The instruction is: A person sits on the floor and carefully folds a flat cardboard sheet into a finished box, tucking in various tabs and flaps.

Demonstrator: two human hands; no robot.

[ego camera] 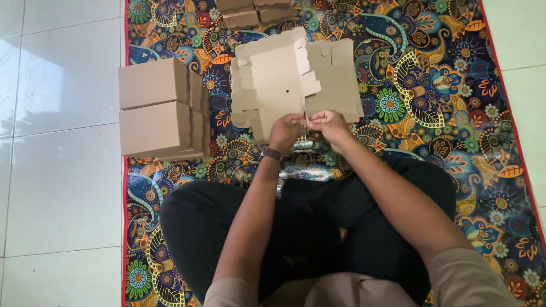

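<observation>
Patterned mat (pixel 455 113) on tiled floor (pixel 57 170). Flat cardboard box blank (pixel 278 79) lies on mat, long axis left-right, flaps toward the person. Folded boxes (pixel 156 108) stacked left. Left hand (pixel 286 131) and right hand (pixel 330 125), each grip pinching blank's near edge.

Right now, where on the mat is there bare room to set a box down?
Free: mat right of the flat cardboard, up to its red edge. Crowded: folded boxes at left, more boxes at top, both hands on the cardboard's near edge.
</observation>
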